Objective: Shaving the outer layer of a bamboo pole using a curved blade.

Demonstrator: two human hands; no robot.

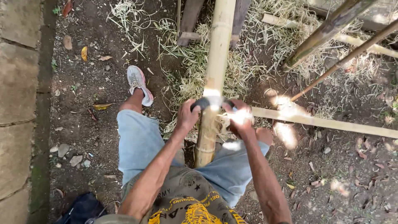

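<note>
A thick yellow bamboo pole point(216, 62) runs from between my knees up and away to the top of the view. A dark blade point(204, 103) lies crosswise on the pole. My left hand point(187, 116) is closed on the blade's left end. My right hand point(239, 118) grips its right end, partly washed out by a patch of sunlight. Pale shavings curl off the pole just below the blade.
Bamboo shavings point(186, 62) litter the dirt around the pole. A split bamboo slat point(331, 123) lies to the right, with thinner poles point(327, 31) leaning at upper right. A stone kerb point(18, 103) borders the left. My sneaker point(139, 83) rests on the soil.
</note>
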